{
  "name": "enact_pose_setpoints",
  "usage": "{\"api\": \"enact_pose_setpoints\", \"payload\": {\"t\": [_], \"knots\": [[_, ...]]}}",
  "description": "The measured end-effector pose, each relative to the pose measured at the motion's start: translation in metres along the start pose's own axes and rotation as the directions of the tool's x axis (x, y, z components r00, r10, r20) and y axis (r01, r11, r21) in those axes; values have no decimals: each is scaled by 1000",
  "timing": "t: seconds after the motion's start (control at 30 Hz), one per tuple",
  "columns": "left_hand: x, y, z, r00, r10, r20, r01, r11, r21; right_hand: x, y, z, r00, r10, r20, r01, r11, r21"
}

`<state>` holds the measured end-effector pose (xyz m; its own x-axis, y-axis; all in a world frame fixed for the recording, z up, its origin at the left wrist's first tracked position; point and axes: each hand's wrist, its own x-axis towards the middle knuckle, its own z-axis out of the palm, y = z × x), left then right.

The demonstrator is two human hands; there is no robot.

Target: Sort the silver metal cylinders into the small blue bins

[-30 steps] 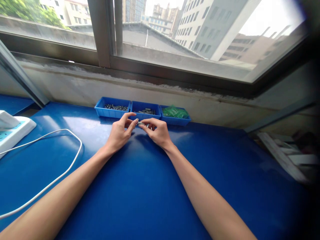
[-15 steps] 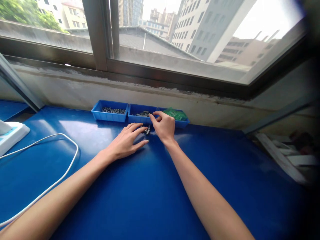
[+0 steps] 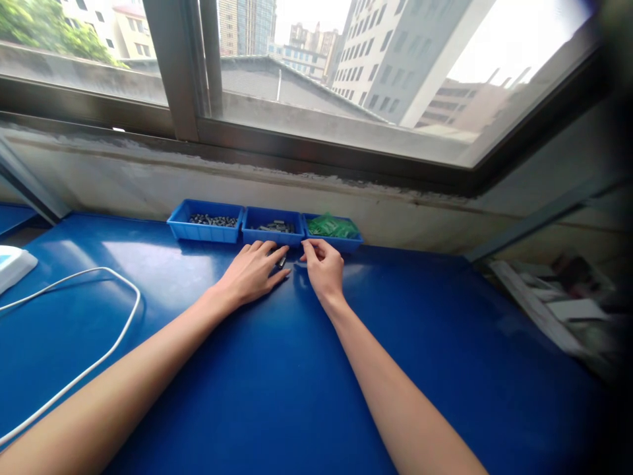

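Palm down on the blue table (image 3: pixel 277 369), my left hand (image 3: pixel 253 272) has its fingers spread. By its fingertips lies a small dark and shiny metal piece (image 3: pixel 282 262), partly covered by the fingers. To its right, my right hand (image 3: pixel 325 267) is closed in a pinch just above the tabletop. Whatever sits between thumb and forefinger is too small or hidden to make out. Just beyond both hands is a blue bin (image 3: pixel 271 238) with slim metal parts (image 3: pixel 277 226) inside.
A left-hand blue bin (image 3: pixel 202 232) holds many small metal pieces (image 3: pixel 213 220). The right-hand blue bin (image 3: pixel 349 245) holds green plastic bags (image 3: pixel 332 226). A white cable (image 3: pixel 129 320) curves over the table's left side, near a white device (image 3: pixel 14 265). A window (image 3: pixel 316 142) rises behind.
My right hand has come down from the middle bin's front edge to the table before it. Fewer metal pieces show between my hands. My left hand stays spread, and the view has shifted slightly.
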<state>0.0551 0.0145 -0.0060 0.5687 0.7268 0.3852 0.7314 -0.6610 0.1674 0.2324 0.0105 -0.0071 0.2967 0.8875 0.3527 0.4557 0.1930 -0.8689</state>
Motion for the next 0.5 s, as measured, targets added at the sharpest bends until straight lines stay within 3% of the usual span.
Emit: {"api": "enact_pose_setpoints", "payload": {"t": [0.17,0.3,0.5], "knots": [[7,-1,3,999,11,-41,-11,1000,14,-3,-1,1,995,-60,76,57,998,35],[-1,-11,2,999,41,-23,-44,993,-106,-5,0,2,983,-116,140,114,993,22],[-17,-19,2,996,-6,-84,-14,970,-241,-7,-4,3,961,-178,212,189,982,-31]]}}
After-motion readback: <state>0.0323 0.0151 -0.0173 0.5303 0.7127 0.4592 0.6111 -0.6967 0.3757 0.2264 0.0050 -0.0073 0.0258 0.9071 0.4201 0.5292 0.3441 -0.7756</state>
